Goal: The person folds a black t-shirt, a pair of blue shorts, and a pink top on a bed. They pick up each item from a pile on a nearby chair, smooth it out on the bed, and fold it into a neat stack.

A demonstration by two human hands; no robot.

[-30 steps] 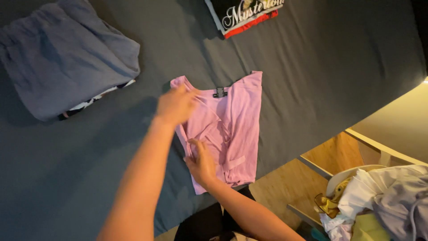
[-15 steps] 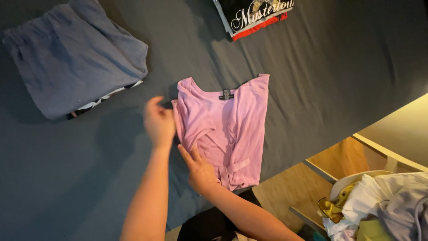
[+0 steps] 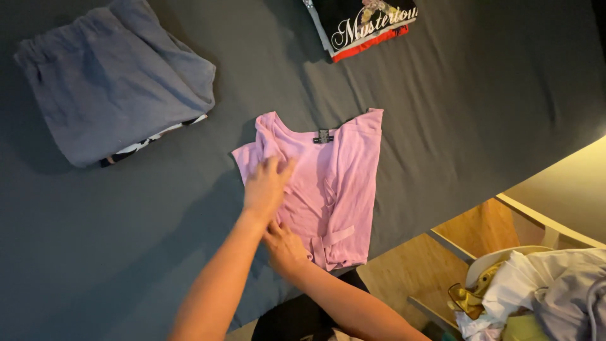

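Note:
A pink top (image 3: 341, 183) lies flat on the dark grey sheet (image 3: 442, 113), neckline and a small black label toward the far side. My left hand (image 3: 268, 186) rests flat on its left half, fingers spread, just below the short sleeve that sticks out to the left. My right hand (image 3: 285, 247) is at the top's lower left edge, its fingers curled on the fabric near a pink tie band. Both forearms reach in from the bottom of the view.
A folded grey garment (image 3: 113, 82) on top of a black-and-white one lies at the far left. A folded black printed shirt (image 3: 363, 28) sits at the top. To the lower right are a wooden floor (image 3: 410, 278) and a basket of mixed clothes (image 3: 536, 290).
My left hand has come down from the top's upper left corner and now lies flat on the fabric. My right hand has stayed at the lower left edge.

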